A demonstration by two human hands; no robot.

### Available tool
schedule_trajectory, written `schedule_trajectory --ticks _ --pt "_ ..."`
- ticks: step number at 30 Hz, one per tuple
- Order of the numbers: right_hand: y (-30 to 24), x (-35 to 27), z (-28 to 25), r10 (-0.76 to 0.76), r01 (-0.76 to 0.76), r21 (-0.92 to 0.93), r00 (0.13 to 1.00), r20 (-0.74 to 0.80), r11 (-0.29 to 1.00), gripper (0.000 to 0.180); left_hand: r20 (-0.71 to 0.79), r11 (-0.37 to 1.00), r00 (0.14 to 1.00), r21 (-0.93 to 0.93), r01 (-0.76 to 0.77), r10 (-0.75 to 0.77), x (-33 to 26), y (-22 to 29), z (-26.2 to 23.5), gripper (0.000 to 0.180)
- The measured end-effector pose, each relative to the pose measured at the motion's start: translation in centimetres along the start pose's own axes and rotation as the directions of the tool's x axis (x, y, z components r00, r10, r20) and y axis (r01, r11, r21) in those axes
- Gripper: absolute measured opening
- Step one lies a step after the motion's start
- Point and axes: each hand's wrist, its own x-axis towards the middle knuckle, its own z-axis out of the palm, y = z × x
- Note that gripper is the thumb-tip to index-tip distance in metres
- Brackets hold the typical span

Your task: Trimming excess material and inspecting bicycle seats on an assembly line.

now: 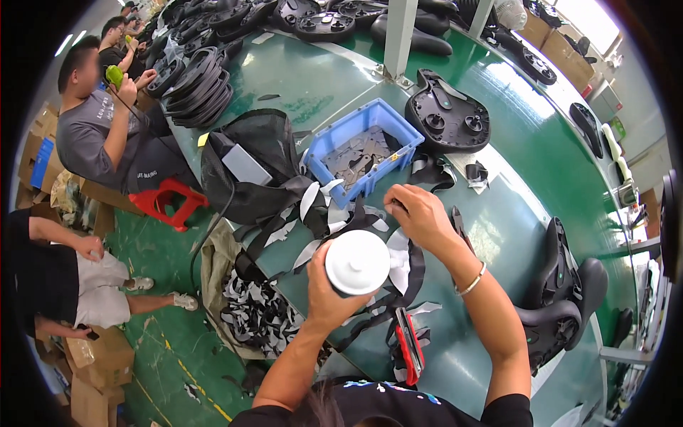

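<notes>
My left hand (321,299) is wrapped round a white mug (357,262) with a knobbed white lid, held above the bench. To its right, my right hand (421,215) is raised with its fingers curled and pinched together; whatever lies between them is too small to make out. Just beyond the fingers stands a blue plastic bin (334,142) with flat dark pieces in it. Black and white fabric scraps (311,201) lie between the bin and the mug. A red-handled tool (408,349) rests near my body. A dark slim tool (459,222) lies beside my right wrist.
Black saddle bases (448,114) and finished saddles (562,313) lie on the green bench (491,213). A black mesh bag (249,153) sits left of the bin. Below the bench edge is a scrap-filled sack (256,313). Left are a red stool (167,203) and several people.
</notes>
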Motion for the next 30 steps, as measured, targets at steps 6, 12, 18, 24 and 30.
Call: schedule_trajectory --ticks 6,12,18,24,30 --pt "1.1 0.7 2.7 -0.004 0.006 -0.011 0.995 0.097 1.000 0.035 0.145 0.980 0.985 -0.163 0.114 -0.091 -0.4 0.0 -2.9 0.099" --pt "-0.5 0.8 2.7 -0.055 0.070 -0.118 0.990 0.127 0.991 0.032 0.183 0.980 0.980 -0.164 0.110 -0.080 -0.7 -0.3 -3.2 0.105" --pt "0.1 -3.9 -2.8 0.137 -0.122 -0.119 0.981 0.134 0.985 0.030 -0.264 0.915 0.891 -0.066 -0.399 0.369 -2.1 0.1 -3.4 0.084" --pt "-3.2 -12.3 -8.3 0.186 -0.180 -0.169 0.982 0.019 0.969 0.027 0.041 0.815 0.826 -0.198 -0.545 0.562 -2.3 7.7 0.1 0.021" --pt "-8.3 -18.8 -11.7 -0.007 0.047 -0.217 0.983 0.181 0.975 0.036 0.465 0.868 0.766 -0.009 -0.497 0.444 -2.1 11.3 3.1 0.030"
